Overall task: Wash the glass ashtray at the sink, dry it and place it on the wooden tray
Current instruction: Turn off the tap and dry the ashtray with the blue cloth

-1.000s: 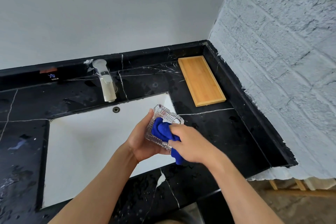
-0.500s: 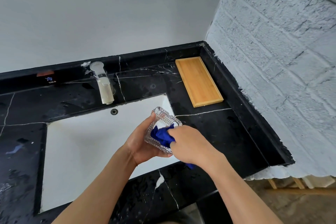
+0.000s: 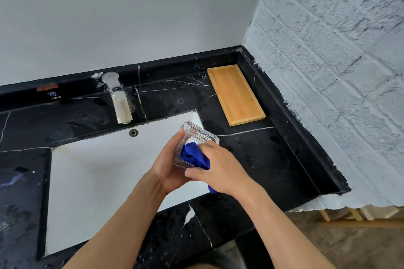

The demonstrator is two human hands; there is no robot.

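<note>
My left hand [image 3: 169, 167] grips a clear ribbed glass ashtray [image 3: 194, 135], tilted on edge above the right end of the white sink [image 3: 98, 181]. My right hand [image 3: 220, 167] presses a blue cloth [image 3: 193, 157] into the ashtray's hollow; a corner of the cloth hangs below my palm. The wooden tray [image 3: 235, 94] lies bare on the black counter, to the far right near the wall corner.
A white tap [image 3: 119, 100] stands behind the sink, with an overflow hole [image 3: 133, 132] below it. The black marble counter [image 3: 258, 159] is wet and ends in a raised rim against the white brick wall [image 3: 328, 72] at the right.
My right hand has shifted the blue cloth inside the ashtray, rubbing it around. The ashtray stays held in the same place over the sink.
</note>
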